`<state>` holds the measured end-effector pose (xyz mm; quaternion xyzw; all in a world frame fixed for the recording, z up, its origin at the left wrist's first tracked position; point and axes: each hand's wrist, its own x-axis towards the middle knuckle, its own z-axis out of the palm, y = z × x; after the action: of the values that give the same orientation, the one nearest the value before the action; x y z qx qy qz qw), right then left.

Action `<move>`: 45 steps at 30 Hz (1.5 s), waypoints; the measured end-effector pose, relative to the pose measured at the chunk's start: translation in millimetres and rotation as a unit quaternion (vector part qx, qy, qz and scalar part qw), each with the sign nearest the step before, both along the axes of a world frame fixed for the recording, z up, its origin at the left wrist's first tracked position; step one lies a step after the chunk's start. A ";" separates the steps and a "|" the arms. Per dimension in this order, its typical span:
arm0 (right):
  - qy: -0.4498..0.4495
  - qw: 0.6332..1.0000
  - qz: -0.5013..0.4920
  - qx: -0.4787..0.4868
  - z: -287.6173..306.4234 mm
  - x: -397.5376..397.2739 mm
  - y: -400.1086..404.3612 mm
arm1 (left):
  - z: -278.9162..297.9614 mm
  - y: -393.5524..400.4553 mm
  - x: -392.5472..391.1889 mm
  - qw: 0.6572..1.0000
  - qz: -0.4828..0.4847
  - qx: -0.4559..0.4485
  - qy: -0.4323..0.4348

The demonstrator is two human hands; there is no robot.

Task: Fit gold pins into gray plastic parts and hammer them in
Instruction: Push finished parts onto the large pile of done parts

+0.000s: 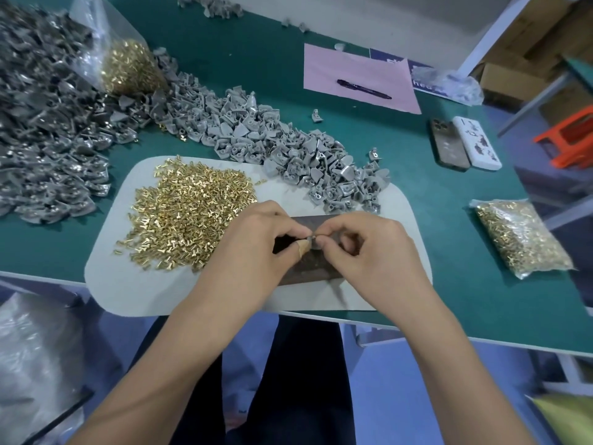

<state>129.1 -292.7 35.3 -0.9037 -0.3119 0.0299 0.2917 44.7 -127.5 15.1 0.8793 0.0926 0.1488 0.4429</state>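
My left hand [256,242] and my right hand [369,248] meet fingertip to fingertip over a dark block [308,268] on the white mat [128,284]. Between them they pinch a small gray plastic part [312,241]; which hand holds a gold pin I cannot tell. My left thumb wears a tan bandage. A loose heap of gold pins [192,207] lies on the mat left of my hands. A pile of light gray plastic parts [288,149] runs diagonally behind the mat.
A big heap of darker gray parts [48,130] fills the far left, with an open bag of gold pins [128,69] beside it. A sealed bag of pins [519,239] lies right. Two phones [462,144], pink paper [356,75] and a pen [364,89] sit further back.
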 end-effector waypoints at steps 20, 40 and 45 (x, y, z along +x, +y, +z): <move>-0.083 0.988 -0.003 -0.130 15.1 -12.8 13.1 | -9.1 0.9 2.4 0.999 0.013 0.021 -0.025; -0.058 0.982 -0.144 -0.104 6.0 -21.0 -20.6 | -12.5 -3.8 -0.5 0.999 0.012 0.033 -0.033; -0.013 0.928 -0.235 -0.290 -28.0 -24.7 -49.4 | -10.1 -1.5 -2.4 0.999 0.011 0.025 -0.029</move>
<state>104.4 -342.1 7.3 -0.9966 -0.0724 0.0381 0.0112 42.3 -129.0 5.0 0.8843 0.0855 0.1811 0.4219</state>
